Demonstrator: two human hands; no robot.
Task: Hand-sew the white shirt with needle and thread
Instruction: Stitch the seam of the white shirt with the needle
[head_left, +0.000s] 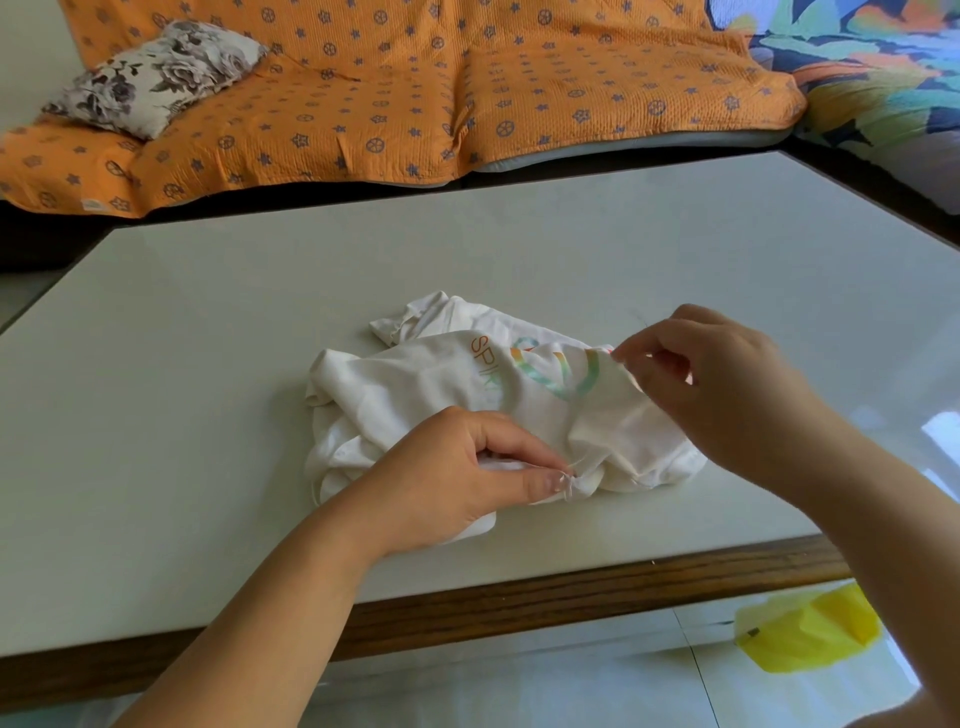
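Currently: white shirt (410, 379) crumpled mid-bench (208, 322). Left hand (457, 473) grip pinches a fold at the near hem. Right hand (722, 379) grip pinches thread (629, 375) at the shirt's raised right edge; needle too small to tell.
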